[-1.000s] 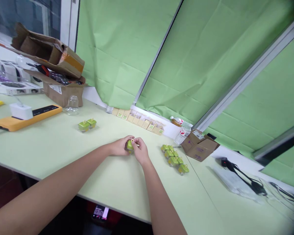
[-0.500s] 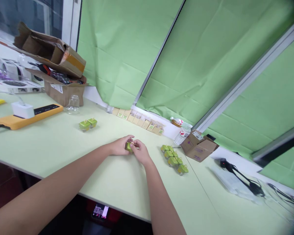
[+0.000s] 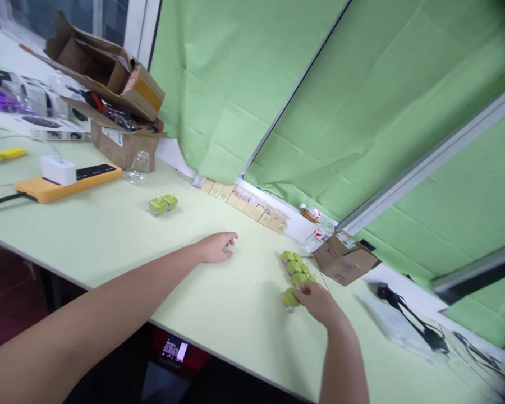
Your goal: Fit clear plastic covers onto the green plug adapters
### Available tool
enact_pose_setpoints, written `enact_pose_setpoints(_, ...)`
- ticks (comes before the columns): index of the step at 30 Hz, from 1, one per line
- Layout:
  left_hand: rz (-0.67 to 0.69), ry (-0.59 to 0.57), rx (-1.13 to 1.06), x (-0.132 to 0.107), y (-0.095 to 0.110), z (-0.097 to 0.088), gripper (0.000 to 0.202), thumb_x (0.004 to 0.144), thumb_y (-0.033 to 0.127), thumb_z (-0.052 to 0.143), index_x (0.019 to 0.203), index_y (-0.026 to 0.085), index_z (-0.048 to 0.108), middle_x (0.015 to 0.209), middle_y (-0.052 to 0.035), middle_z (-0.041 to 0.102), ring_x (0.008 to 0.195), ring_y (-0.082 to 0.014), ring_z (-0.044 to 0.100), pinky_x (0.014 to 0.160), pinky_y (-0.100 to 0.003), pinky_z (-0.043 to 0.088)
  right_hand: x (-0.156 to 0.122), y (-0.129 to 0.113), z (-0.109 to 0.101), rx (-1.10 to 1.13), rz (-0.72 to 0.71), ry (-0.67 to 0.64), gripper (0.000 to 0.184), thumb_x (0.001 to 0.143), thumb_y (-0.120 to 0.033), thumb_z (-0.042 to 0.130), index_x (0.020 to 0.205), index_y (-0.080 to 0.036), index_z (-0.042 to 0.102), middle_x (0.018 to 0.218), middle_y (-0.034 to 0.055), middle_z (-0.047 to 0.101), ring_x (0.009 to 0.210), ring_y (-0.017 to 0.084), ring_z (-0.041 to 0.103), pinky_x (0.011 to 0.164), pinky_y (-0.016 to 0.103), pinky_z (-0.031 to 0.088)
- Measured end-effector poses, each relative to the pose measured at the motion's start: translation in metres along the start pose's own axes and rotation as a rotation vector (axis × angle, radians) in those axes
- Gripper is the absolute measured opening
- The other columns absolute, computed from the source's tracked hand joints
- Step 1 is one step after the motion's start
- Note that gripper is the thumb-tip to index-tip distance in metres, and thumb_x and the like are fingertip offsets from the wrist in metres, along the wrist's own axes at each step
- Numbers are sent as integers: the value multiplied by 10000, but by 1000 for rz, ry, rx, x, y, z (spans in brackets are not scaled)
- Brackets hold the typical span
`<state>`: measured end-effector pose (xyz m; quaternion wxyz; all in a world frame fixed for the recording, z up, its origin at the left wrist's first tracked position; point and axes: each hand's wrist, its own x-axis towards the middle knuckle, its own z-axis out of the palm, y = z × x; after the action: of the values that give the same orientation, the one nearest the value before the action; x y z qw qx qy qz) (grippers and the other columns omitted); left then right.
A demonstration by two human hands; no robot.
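My right hand [image 3: 318, 302] rests on the pale green table [image 3: 109, 235] at the near end of a row of small green jars [image 3: 295, 268]. Its fingers are curled round one small green jar [image 3: 290, 298] at that end. My left hand [image 3: 217, 247] lies on the table to the left, fingers loosely apart and holding nothing. A pair of the same green jars [image 3: 163, 204] stands further left, away from both hands.
A small cardboard box [image 3: 345, 262] and plastic bottles [image 3: 315, 238] sit behind the row. Flat tan packets [image 3: 246, 205] line the green curtain. At the far left are an orange power strip [image 3: 67, 182], a glass jar [image 3: 139, 168] and open cartons [image 3: 109, 101]. A black cable [image 3: 408, 314] lies at right.
Both hands held one green jar together at the table's middle. My right hand has carried it right to the row's near end; my left hand stayed and opened. The view shifted.
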<state>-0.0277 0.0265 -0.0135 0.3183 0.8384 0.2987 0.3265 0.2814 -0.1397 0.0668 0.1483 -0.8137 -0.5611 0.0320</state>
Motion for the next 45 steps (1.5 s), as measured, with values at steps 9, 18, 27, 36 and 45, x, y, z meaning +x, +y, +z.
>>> enact_pose_setpoints(9, 20, -12, 15, -2, 3, 3, 536, 729, 285, 616, 1259, 233, 551, 1131, -79, 641, 1005, -251, 612, 850, -331, 480, 17, 59, -12, -167, 110, 59, 211, 743, -391, 577, 603, -235, 551, 640, 34, 649, 643, 212, 590, 596, 302, 387)
enact_pose_setpoints(18, 3, -8, 21, -2, 2, 4, 527, 743, 295, 604, 1264, 241, 545, 1143, -79, 634, 998, -246, 611, 853, -333, 486, 21, 67, -7, -112, 173, 197, 275, 756, -487, 568, 805, -232, 658, 931, 99, 718, 847, 269, 650, 727, 344, 457)
enact_pose_setpoints(27, 23, 34, 2, 0, 0, 3, 466, 768, 303, 587, 1229, 236, 560, 1138, -73, 630, 1025, -254, 600, 867, -347, 487, 39, 67, 27, 409, 662, 406, 740, 877, -587, 233, 1364, -74, 451, 1293, 247, 575, 1176, 348, 578, 863, 420, 502)
enact_pose_setpoints(36, 64, 124, 98, 5, 4, -1, 440, 843, 291, 530, 1277, 220, 522, 1182, -85, 607, 1106, -256, 557, 951, -379, 461, 40, 53, 15, 486, 652, 751, 669, 887, -533, 282, 1410, -117, 306, 1303, 278, 525, 1179, 384, 557, 895, 520, 480)
enact_pose_setpoints(45, -279, 871, 600, -4, 3, -94, 410, 826, 231, 529, 1231, 161, 541, 1478, -185, 336, 1357, -401, 269, 1091, -578, 222, 39, -138, 21, 726, -340, 871, 372, 943, -372, 371, 1240, -179, 487, 1230, 131, 570, 1173, 241, 538, 1036, 433, 395)
